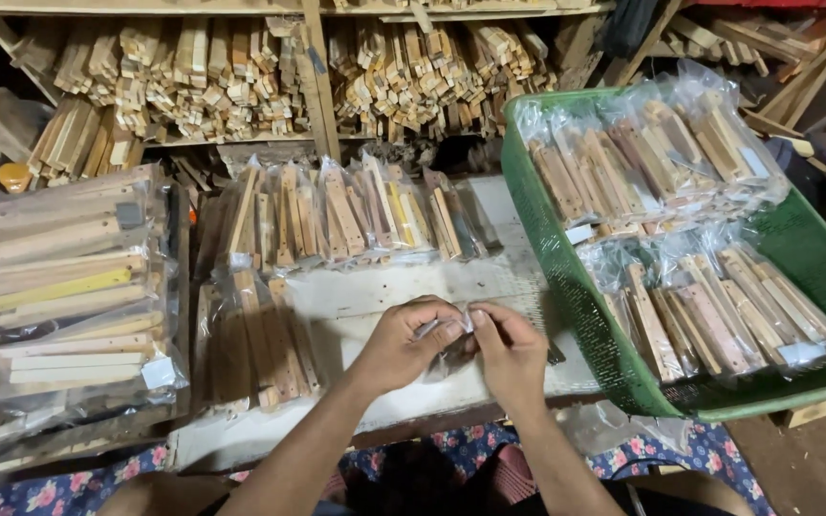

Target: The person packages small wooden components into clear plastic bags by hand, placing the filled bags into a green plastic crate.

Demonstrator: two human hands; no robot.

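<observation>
Honestly, I was maybe halfway. Both my left hand [403, 346] and right hand [510, 352] had fingers pinched shut on one small clear plastic bag [449, 352], just left of the green basket [566, 287]. That basket already held plenty of bagged wood pieces [666, 158]; more bagged bundles [336, 215] lay further left of it, waiting, I'd guess.
</observation>
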